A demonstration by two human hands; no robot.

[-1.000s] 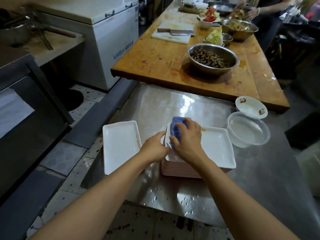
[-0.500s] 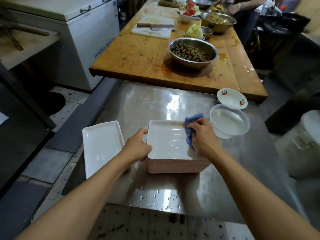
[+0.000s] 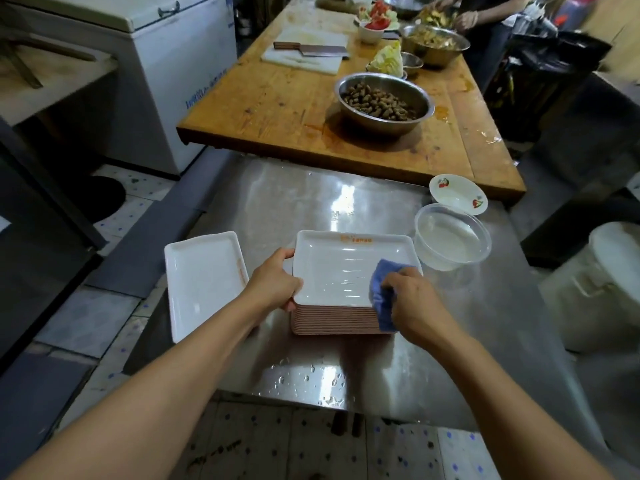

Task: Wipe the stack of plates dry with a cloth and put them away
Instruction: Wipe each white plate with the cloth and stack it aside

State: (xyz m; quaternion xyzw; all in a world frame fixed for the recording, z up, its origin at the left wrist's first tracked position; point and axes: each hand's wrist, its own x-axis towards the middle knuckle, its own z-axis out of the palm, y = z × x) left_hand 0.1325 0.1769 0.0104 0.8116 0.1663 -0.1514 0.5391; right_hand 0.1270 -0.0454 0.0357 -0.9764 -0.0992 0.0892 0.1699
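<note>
A stack of white rectangular plates (image 3: 343, 271) with pinkish undersides stands on the steel table (image 3: 381, 368). My left hand (image 3: 275, 284) grips the left edge of the top plate, thumb on its rim. My right hand (image 3: 414, 306) holds a blue cloth (image 3: 381, 296) bunched against the plate's near right corner, and the cloth hangs over the stack's side. A single white rectangular plate (image 3: 202, 278) lies flat to the left of the stack, overhanging the table's left edge.
A clear plastic bowl (image 3: 452, 237) and a small cherry-print dish (image 3: 457, 194) sit right of the stack. Water drops dot the table's near edge. Behind is a wooden table (image 3: 277, 109) with a steel bowl (image 3: 384, 100), a cleaver and a person working. A white freezer (image 3: 173, 64) stands left.
My right hand has swept the cloth from the plate's left side to its far right corner and then down to the near right corner. My left hand stays on the left edge.
</note>
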